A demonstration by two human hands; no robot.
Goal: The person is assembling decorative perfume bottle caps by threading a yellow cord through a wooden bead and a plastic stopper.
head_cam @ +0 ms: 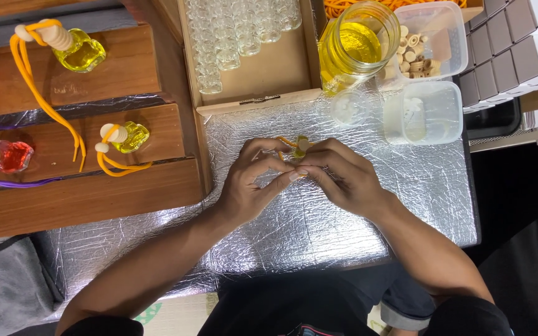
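Both hands, left hand [250,180] and right hand [340,177], pinch a small bottle [302,146] with orange cord [286,142]. At the far side, a jar [353,50] holds yellow liquid; a tub [428,37] to its right holds wooden caps [413,56].

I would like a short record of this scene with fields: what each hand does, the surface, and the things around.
left hand: fingers pinch a small bottle with orange cord, together with the other hand
right hand: fingers on the same bottle and cord
surface: silver foil mat
behind the hands: jar of yellow liquid, cardboard tray of empty glass bottles, tub of wooden caps
to the left: wooden steps with finished yellow and red bottles
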